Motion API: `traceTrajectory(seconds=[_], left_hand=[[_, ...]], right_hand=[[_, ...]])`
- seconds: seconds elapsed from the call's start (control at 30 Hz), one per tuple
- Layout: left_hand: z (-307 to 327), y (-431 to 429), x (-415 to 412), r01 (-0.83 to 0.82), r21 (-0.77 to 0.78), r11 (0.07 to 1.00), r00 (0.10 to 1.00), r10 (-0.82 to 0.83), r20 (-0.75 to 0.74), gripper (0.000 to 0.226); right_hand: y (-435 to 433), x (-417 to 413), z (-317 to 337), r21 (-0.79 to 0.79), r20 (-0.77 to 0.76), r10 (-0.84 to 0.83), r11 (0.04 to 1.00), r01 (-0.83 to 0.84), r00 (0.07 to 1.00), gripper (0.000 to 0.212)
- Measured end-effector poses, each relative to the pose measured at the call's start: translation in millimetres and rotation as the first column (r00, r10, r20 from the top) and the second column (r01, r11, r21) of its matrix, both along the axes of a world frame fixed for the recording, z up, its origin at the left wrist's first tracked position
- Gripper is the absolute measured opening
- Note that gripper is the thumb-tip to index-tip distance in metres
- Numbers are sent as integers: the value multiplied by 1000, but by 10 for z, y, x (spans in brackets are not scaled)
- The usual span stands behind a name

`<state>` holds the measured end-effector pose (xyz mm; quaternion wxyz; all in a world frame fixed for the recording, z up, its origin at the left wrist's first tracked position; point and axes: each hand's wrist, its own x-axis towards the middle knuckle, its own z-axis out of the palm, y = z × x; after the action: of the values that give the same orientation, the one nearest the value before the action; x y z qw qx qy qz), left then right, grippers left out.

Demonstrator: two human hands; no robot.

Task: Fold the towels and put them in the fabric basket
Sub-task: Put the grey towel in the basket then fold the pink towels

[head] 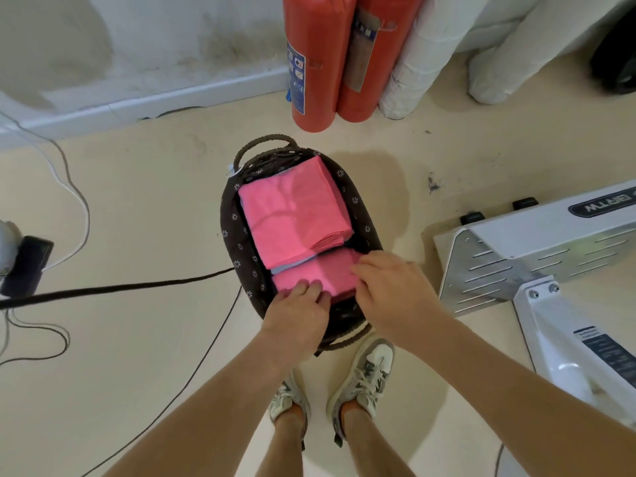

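beside two red extinguishers [330,60], both hands [344,304] press flat on pink towels [309,280] inside basket [230,228]

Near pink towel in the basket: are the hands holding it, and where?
Both hands, left and right, rest on the near folded pink towel at its near edge, inside the fabric basket. Whether they grip it cannot be told.

Floor [137,208]: pale, scuffed.
Basket [231,232]: centre, dark, flowered.
Extinguishers [318,63]: two, red, upright by the wall.
Cables [113,289]: left, trailing.
White machine [537,246]: right.
Shoes [366,373]: near the basket.
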<state>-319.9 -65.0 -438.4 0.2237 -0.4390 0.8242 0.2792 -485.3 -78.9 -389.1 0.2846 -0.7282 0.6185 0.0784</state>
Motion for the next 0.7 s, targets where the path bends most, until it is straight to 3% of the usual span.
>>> traceTrajectory(seconds=[0.1, 0.17, 0.27, 0.4, 0.57, 0.7], left_hand=[[4, -100, -67, -10, 134, 991, 995, -3, 101, 50], [131, -210, -135, -133, 115, 984, 988, 122, 98, 35], [498, -237, -159, -361, 11, 933, 929, 360, -79, 27], [1165, -23, -340, -559, 93, 824, 765, 556, -323, 33], [1826, 552, -688, -585, 187, 789, 610, 580, -539, 24], [2253, 1088, -868, -550, 150, 822, 632, 527, -569, 25]], right_hand=[[119, -135, 172, 70, 27, -97, 993, 95, 995, 39], [208, -250, 301, 200, 1, -89, 976, 86, 996, 51], [328, -402, 523, 280, 31, -133, 952, 120, 991, 61], [489, -561, 850, 225, 168, -249, 952, 209, 954, 58], [782, -718, 1337, 195, 260, -414, 907, 372, 872, 50], [1241, -820, 1755, 152, 275, -550, 835, 529, 789, 39]])
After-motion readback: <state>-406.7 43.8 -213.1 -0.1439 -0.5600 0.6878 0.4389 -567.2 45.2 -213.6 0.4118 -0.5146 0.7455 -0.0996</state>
